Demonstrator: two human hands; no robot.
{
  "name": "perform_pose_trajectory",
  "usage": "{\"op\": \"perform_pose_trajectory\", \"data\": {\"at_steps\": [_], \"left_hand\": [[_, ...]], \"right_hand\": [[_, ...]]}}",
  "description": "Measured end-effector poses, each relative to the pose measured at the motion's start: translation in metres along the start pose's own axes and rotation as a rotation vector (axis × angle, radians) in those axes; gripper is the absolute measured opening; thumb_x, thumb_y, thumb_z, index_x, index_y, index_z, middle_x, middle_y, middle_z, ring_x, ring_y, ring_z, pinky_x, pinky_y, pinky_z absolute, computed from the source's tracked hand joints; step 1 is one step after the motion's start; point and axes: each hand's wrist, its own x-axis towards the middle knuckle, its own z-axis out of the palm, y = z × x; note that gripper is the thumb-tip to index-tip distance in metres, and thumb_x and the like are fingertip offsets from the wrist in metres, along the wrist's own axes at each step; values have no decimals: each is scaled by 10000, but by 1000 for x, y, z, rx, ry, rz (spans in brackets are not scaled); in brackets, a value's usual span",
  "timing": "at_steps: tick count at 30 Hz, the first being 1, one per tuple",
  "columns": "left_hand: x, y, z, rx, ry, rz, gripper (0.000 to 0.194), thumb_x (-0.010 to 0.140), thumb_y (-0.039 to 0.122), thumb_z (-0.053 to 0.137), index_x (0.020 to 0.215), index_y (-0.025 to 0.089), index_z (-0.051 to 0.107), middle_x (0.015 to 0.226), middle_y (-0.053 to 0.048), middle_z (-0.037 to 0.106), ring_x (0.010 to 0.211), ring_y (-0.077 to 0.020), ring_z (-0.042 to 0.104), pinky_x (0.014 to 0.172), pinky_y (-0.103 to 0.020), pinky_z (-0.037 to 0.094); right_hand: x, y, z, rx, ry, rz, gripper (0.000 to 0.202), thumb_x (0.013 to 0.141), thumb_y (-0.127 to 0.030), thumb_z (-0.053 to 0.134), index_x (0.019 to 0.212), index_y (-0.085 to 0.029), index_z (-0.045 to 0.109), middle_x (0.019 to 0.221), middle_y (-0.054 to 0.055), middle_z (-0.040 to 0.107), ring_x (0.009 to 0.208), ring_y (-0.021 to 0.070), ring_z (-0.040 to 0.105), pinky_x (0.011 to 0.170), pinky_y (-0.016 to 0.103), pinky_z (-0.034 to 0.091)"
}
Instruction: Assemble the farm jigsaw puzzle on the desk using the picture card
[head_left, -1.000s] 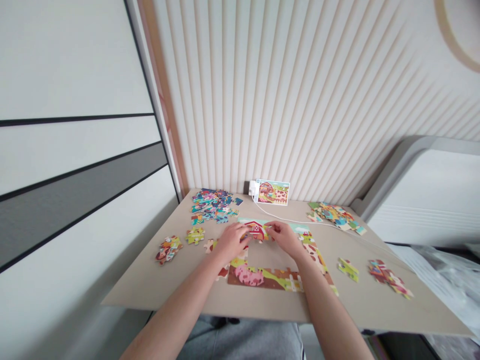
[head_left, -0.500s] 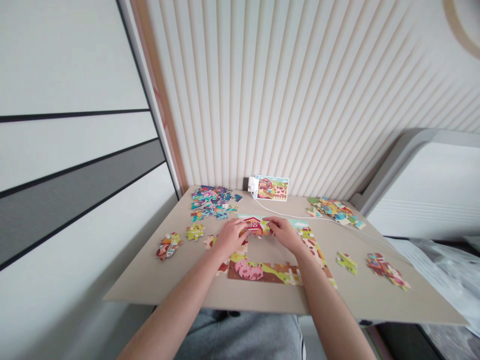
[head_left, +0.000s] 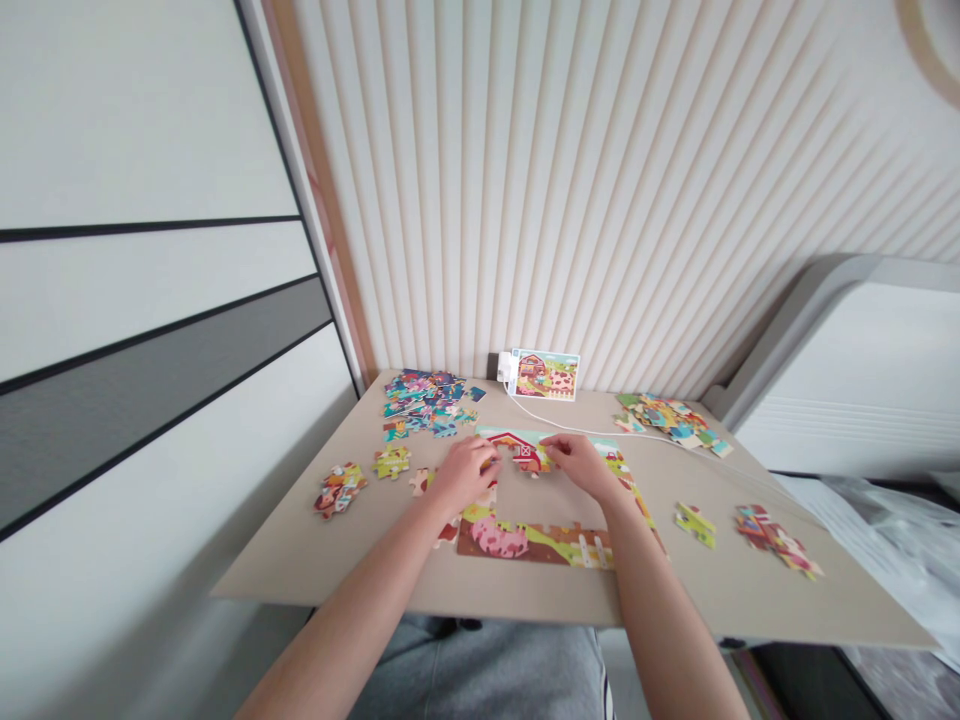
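A partly joined farm jigsaw lies on the table, its border surrounding a bare middle. My right hand pinches a puzzle piece with a red barn door on it, just below the barn roof in the top row. My left hand is at the jigsaw's upper left, fingers curled together over the border; whatever is under them is hidden. A gap separates its fingertips from the barn piece. Loose pieces lie beside my left forearm, partly covered by it.
A picture card of the farm leans at the wall by a white charger and cable. Piles of pieces lie at back left and back right. Smaller groups lie left and right, with a green piece.
The barn piece has come down and slightly right with my right hand, which has moved a little right. My left fingers are now apart from that piece.
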Motion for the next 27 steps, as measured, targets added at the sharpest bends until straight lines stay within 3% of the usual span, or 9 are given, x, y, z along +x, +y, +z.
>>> {"op": "perform_pose_trajectory", "data": {"at_steps": [4, 7, 12, 17, 23, 27], "left_hand": [[0, 0, 0, 1, -2, 10, 133, 956, 238, 614, 926, 217, 741, 984, -62, 720, 968, -213, 652, 932, -363, 499], [0, -1, 1, -1, -10, 27, 139, 955, 234, 614, 902, 217, 740, 954, -56, 721, 947, -209, 655, 922, -358, 501], [0, -2, 3, 8, -8, 36, 126, 948, 222, 624, 913, 219, 745, 960, -58, 722, 950, -209, 659, 922, -355, 503], [-1, -3, 4, 26, -14, 45, 110, 931, 212, 641, 947, 220, 750, 986, -61, 721, 971, -217, 658, 929, -361, 504], [-2, -3, 6, 40, -45, 87, 144, 915, 235, 669, 1025, 226, 762, 1055, -75, 724, 1036, -247, 649, 971, -406, 491], [-2, 3, 2, 25, -99, 160, 182, 949, 261, 631, 1063, 261, 772, 1116, -54, 731, 1078, -230, 649, 989, -394, 482]], "right_hand": [[2, 22, -21, -65, 61, 53, 385, 796, -366, 567, 1010, -122, 774, 624, 4, 621, 583, 149, 501, 571, 266, 369], [1, 28, -24, -96, 30, 61, 364, 787, -349, 576, 991, -124, 779, 640, 8, 641, 595, 152, 519, 584, 266, 374], [1, 17, -8, -151, -46, 47, 298, 808, -340, 597, 955, -164, 787, 696, 16, 691, 644, 169, 574, 616, 268, 403], [-2, 2, 6, -223, -32, 47, 230, 823, -321, 629, 940, -207, 791, 811, 37, 750, 725, 192, 634, 659, 276, 411], [-6, -6, 6, -247, -25, 31, 211, 851, -317, 623, 942, -219, 787, 898, 48, 771, 798, 203, 662, 710, 281, 425], [-5, -4, 1, -225, -61, 31, 228, 842, -348, 635, 925, -195, 782, 818, 41, 754, 734, 191, 642, 664, 278, 420]]}}
